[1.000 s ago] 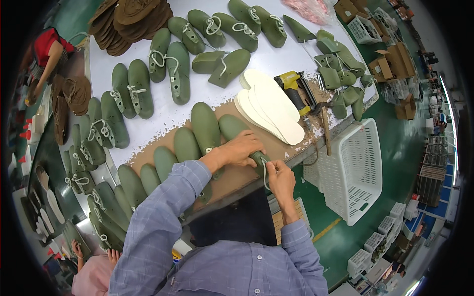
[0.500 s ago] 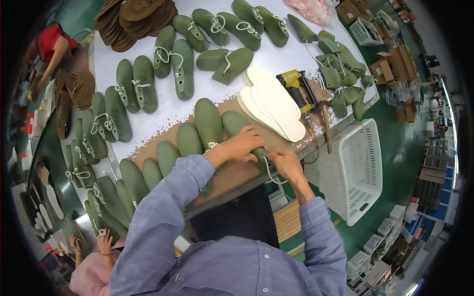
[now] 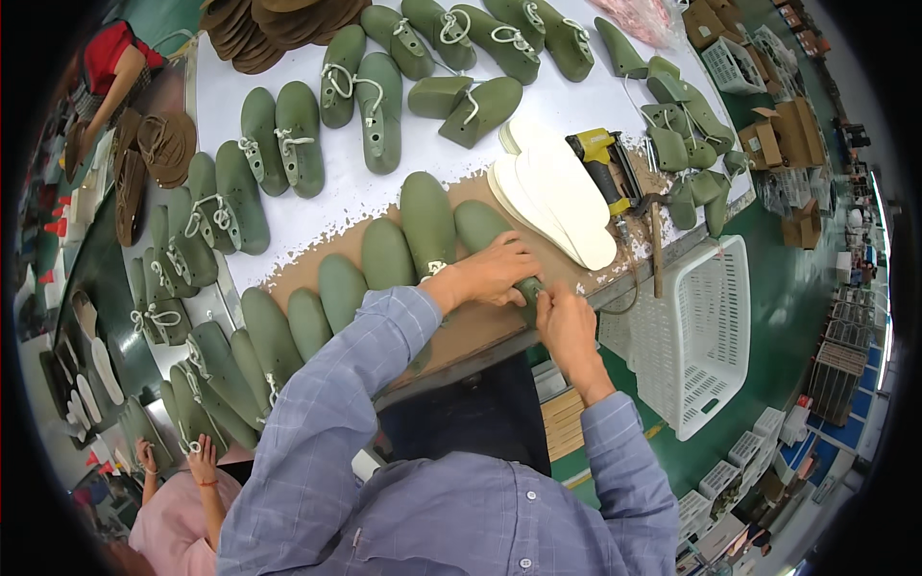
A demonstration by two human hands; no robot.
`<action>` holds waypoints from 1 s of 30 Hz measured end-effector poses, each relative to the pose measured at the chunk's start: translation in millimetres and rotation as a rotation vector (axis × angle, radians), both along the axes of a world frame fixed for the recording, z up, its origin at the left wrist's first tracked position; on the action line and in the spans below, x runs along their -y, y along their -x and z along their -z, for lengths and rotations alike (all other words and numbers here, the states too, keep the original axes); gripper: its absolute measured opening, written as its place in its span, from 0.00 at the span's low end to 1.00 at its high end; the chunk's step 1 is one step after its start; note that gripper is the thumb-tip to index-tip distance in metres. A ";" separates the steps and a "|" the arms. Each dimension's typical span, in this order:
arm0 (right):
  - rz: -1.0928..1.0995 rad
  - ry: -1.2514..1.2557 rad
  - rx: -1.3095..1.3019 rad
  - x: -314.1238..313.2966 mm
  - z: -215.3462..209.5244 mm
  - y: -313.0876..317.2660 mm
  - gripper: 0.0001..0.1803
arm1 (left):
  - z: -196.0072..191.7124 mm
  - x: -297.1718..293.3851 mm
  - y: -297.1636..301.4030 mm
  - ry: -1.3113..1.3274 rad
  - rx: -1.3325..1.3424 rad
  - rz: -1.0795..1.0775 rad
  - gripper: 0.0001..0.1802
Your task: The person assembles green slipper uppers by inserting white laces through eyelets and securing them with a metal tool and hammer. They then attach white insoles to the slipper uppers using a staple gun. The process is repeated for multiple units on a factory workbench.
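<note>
A green shoe last (image 3: 478, 227) lies on the brown board at the table's near edge, its toe pointing away from me. My left hand (image 3: 495, 273) is closed over its middle and presses it to the board. At the heel end my right hand (image 3: 569, 328) is closed, thumb and fingers pinched together against the last. Whatever those fingers pinch is hidden. Left of the held last stands another green last (image 3: 427, 216) with a knotted white cord at its heel. More lasts run in a row to the left, partly behind my left arm.
White insole sheets (image 3: 552, 206) are stacked right of the last. Beyond them lie a yellow-black staple gun (image 3: 603, 171) and a hammer (image 3: 657, 245). A white plastic basket (image 3: 706, 336) stands at the table's right. Corded lasts (image 3: 298, 134) fill the far side. Another person's hands (image 3: 203, 461) are at lower left.
My view has shifted, so the table sits further right and up. The white cord loop that hung under my right hand is out of sight. My left hand stays on the shoe last.
</note>
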State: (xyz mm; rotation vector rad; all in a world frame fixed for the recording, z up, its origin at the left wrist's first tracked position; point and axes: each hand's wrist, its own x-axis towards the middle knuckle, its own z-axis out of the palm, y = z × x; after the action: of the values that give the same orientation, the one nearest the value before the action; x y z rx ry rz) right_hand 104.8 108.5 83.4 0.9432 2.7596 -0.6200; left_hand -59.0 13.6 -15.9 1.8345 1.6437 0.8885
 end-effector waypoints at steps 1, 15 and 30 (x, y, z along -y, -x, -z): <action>0.068 0.107 -0.009 -4.0 3.8 2.1 0.14 | 0.9 0.3 1.1 -0.011 -0.008 0.001 0.28; -0.313 -0.136 0.076 -2.2 2.6 6.8 0.07 | -0.3 1.4 1.3 -0.010 0.006 -0.050 0.28; 0.100 -0.017 -0.591 0.2 43.2 18.5 0.24 | -10.5 -5.5 2.4 0.034 -0.056 -0.027 0.28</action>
State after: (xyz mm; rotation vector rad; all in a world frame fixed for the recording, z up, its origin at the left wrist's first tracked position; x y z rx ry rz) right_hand 86.4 108.3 40.2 1.0420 3.2357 -1.0395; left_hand -61.3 19.1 -5.4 1.8337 1.7108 0.8227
